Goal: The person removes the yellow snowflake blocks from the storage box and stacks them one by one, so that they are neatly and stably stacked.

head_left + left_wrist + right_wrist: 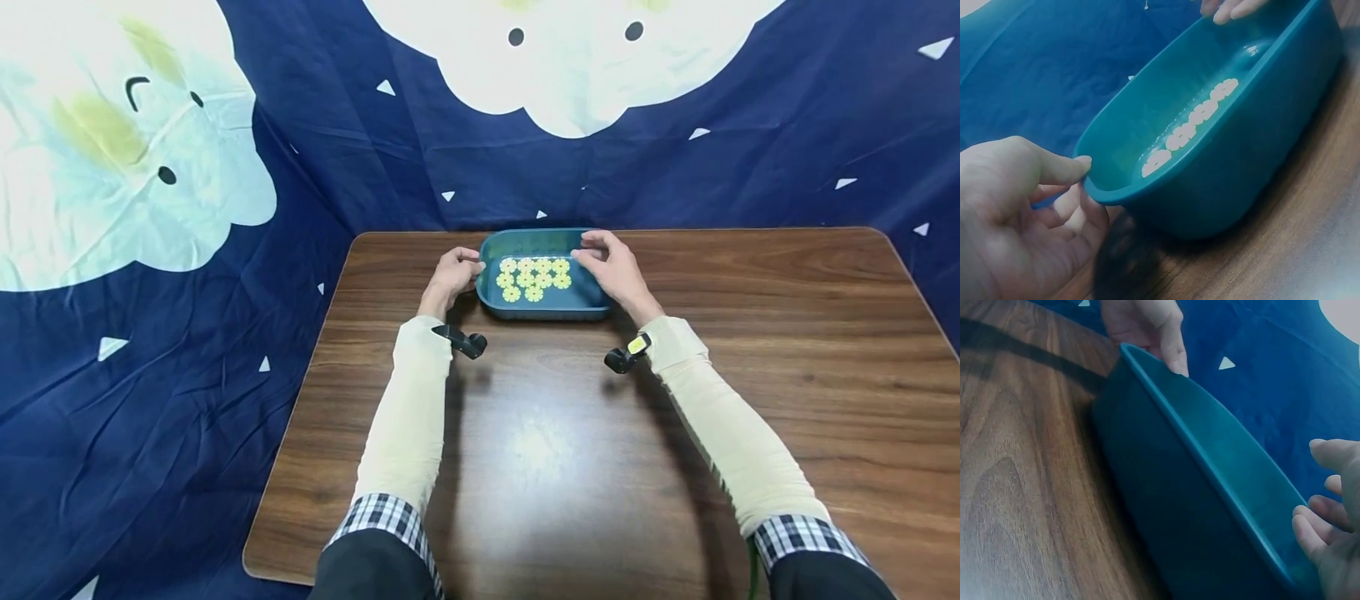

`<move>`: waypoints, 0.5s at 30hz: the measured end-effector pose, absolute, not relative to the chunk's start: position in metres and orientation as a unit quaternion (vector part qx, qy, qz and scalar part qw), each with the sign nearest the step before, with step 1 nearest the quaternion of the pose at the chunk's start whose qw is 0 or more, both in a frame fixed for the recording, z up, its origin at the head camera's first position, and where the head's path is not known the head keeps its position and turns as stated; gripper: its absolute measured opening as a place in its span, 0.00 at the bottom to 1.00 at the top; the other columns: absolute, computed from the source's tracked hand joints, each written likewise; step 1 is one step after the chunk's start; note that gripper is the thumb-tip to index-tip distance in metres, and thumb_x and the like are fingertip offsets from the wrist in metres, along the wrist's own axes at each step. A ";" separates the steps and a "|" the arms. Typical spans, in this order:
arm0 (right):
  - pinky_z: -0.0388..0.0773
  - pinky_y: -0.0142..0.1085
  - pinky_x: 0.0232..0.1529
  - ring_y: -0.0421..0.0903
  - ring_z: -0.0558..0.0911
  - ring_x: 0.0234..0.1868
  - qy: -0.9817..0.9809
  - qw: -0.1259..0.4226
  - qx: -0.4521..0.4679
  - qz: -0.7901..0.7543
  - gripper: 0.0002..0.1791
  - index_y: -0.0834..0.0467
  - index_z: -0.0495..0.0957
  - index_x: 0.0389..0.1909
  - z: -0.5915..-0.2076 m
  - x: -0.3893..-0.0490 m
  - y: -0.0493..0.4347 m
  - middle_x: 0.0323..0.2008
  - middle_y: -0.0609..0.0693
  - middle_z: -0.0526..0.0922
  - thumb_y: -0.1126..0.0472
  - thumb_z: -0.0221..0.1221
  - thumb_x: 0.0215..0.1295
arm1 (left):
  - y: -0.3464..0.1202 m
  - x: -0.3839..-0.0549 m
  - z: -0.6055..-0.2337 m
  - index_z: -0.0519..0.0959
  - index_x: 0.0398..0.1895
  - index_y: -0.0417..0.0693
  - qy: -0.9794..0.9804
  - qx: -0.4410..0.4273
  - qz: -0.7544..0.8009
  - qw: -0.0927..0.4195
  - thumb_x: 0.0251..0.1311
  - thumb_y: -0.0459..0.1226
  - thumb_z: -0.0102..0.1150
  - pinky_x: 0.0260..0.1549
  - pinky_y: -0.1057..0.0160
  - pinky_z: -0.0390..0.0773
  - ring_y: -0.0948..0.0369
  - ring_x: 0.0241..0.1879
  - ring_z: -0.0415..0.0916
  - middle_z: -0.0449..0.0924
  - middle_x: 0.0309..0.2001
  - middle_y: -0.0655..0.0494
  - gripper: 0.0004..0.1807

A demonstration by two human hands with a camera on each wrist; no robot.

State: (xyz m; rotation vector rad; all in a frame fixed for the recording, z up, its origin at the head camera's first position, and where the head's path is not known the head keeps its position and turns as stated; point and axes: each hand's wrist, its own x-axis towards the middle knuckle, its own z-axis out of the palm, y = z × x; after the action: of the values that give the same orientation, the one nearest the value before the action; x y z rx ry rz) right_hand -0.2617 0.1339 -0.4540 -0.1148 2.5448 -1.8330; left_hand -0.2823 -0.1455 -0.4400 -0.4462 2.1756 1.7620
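Your teal tub (pixel 542 315) sits on the table (pixel 750 350) close to its far edge, and it looks like moulded plastic: light, fairly stiff, and likely a little slippery where the walls shine. Your left hand (pixel 453 275) pinches its left end, thumb on the rim and fingers bent below it on the outside. Your right hand (pixel 615 265) is over the right end, its fingers parted and loosely bent, gripping nothing that you can make out; whether a fingertip touches the inner wall you cannot tell. The rolled rim at the two rounded ends should give you the surest hold, and holding both level should keep the yellow flower-shaped pieces (pixel 542 281) on the floor from sliding. Those look thin and light, with scalloped edges and pale middles. The tub is an oblong with rounded corners and smooth walls. Under it runs brown wood grain with a glossy patch of glare; behind hangs creased navy fabric (pixel 322 150) with white cloud shapes.
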 end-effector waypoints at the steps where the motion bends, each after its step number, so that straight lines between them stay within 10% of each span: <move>1: 0.71 0.44 0.60 0.54 0.76 0.58 0.814 0.005 -0.039 -0.580 0.27 0.62 0.69 0.61 -0.454 -0.263 0.132 0.59 0.60 0.74 0.54 0.61 0.65 | -0.145 -0.282 -0.440 0.71 0.53 0.43 0.758 -0.156 0.614 0.154 0.65 0.31 0.54 0.34 0.68 0.75 0.60 0.35 0.70 0.70 0.35 0.56 0.14; 15: 0.73 0.48 0.54 0.53 0.76 0.56 0.870 0.089 -0.032 -0.484 0.25 0.58 0.70 0.60 -0.457 -0.280 0.125 0.58 0.56 0.75 0.50 0.58 0.67 | -0.140 -0.283 -0.438 0.70 0.53 0.41 0.755 -0.167 0.615 0.154 0.65 0.30 0.53 0.42 0.63 0.75 0.61 0.36 0.69 0.68 0.39 0.55 0.14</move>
State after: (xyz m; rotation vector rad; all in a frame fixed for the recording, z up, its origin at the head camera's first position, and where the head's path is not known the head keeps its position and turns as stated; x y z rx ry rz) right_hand -0.2802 0.1253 -0.4571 -0.0956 2.5871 -1.4409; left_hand -0.2832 -0.1404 -0.4379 -0.4793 2.1642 1.7639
